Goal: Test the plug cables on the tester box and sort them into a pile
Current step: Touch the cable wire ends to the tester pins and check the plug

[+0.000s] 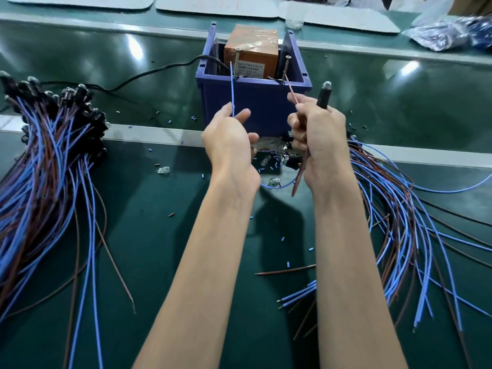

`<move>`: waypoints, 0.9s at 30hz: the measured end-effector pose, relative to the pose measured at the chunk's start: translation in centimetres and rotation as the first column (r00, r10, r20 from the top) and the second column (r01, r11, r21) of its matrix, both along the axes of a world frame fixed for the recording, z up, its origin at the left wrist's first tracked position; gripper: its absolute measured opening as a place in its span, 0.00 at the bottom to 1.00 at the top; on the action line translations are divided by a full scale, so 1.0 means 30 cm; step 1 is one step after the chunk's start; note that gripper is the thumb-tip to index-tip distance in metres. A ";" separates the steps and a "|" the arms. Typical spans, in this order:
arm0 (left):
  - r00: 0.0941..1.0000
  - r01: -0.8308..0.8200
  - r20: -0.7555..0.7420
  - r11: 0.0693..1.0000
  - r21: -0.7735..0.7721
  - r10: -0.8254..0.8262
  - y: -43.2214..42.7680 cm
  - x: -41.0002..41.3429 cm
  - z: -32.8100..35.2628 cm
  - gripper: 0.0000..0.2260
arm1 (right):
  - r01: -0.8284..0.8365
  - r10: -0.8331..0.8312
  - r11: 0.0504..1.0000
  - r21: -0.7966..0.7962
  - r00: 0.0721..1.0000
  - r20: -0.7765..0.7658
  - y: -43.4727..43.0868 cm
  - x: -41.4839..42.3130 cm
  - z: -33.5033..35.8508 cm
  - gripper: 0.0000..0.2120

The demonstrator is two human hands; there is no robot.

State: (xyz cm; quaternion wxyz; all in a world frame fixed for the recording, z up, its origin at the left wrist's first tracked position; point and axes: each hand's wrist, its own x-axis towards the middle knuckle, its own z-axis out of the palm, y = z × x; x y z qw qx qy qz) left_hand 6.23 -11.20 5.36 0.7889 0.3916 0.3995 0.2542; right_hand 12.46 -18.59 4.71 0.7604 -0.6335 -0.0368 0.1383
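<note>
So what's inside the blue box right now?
An orange taped unit, two upright screws in front of it, and a black cord entering over the left wall. The box's front wall hides its floor and the unit's base.

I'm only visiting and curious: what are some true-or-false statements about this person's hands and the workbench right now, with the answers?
1. The left hand pinches a blue wire. True.
2. The right hand is empty. False: it grips a brown wire and a black plug.
3. The orange tester sits in a blue box. True.
4. The table is red. False: it is green.
5. Cables lie only on the left. False: a left pile and a right pile flank the arms.
</note>
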 end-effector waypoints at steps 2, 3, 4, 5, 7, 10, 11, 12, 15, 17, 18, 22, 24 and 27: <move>1.000 -0.008 -0.001 1.000 -0.011 0.008 0.003 0.001 -0.002 0.19 | -0.009 0.009 1.000 0.004 1.000 -0.008 0.000 -0.003 0.001 0.11; 1.000 -0.014 -0.004 1.000 -0.005 0.014 0.005 0.002 -0.003 0.19 | -0.009 0.009 1.000 0.006 1.000 -0.010 0.000 -0.004 0.002 0.11; 1.000 -0.019 -0.006 1.000 0.011 0.019 0.006 0.002 -0.005 0.18 | -0.008 0.008 1.000 0.007 1.000 -0.009 0.001 -0.005 0.004 0.11; 1.000 -0.023 -0.006 0.999 0.031 0.023 0.006 0.002 -0.008 0.16 | -0.006 0.006 1.000 0.006 1.000 -0.006 0.001 -0.007 0.005 0.11; 1.000 -0.023 0.005 0.998 0.063 0.023 0.003 0.001 -0.012 0.14 | -0.005 0.005 1.000 0.009 1.000 0.003 0.001 -0.010 0.006 0.12; 1.000 -0.016 0.025 0.998 0.058 0.015 -0.001 0.002 -0.015 0.16 | -0.012 0.012 1.000 0.012 1.000 0.017 -0.003 -0.011 0.004 0.13; 0.999 -0.019 0.033 0.999 0.049 0.018 -0.002 0.003 -0.016 0.19 | -0.014 0.014 1.000 0.007 1.000 0.019 -0.005 -0.011 0.003 0.12; 0.999 -0.023 0.037 0.999 0.042 0.021 -0.003 0.004 -0.016 0.21 | -0.015 0.015 1.000 0.003 1.000 0.020 -0.006 -0.010 0.002 0.12; 0.999 -0.033 0.039 0.999 0.031 0.032 -0.003 0.007 -0.019 0.25 | -0.013 0.012 1.000 0.007 1.000 0.024 -0.010 -0.008 -0.002 0.12; 0.999 -0.038 0.032 0.999 0.039 0.036 -0.003 0.008 -0.022 0.26 | -0.010 0.010 1.000 0.009 1.000 0.025 -0.011 -0.008 -0.003 0.12; 0.999 -0.040 0.027 0.998 0.043 0.038 -0.003 0.007 -0.024 0.27 | -0.009 0.008 1.000 0.007 1.000 0.027 -0.012 -0.008 -0.004 0.12; 1.000 -0.017 0.006 0.999 0.047 0.016 -0.009 0.005 -0.021 0.26 | 0.007 -0.007 1.000 0.008 0.999 0.040 -0.021 -0.006 -0.005 0.11; 1.000 0.007 -0.013 0.997 0.071 -0.006 -0.004 0.007 -0.020 0.24 | 0.011 -0.012 1.000 0.024 0.999 0.033 -0.024 -0.005 -0.004 0.11; 0.998 0.051 -0.040 0.984 0.171 -0.045 0.000 0.006 -0.021 0.23 | 0.015 -0.016 0.999 0.035 1.000 0.022 -0.025 -0.003 -0.003 0.11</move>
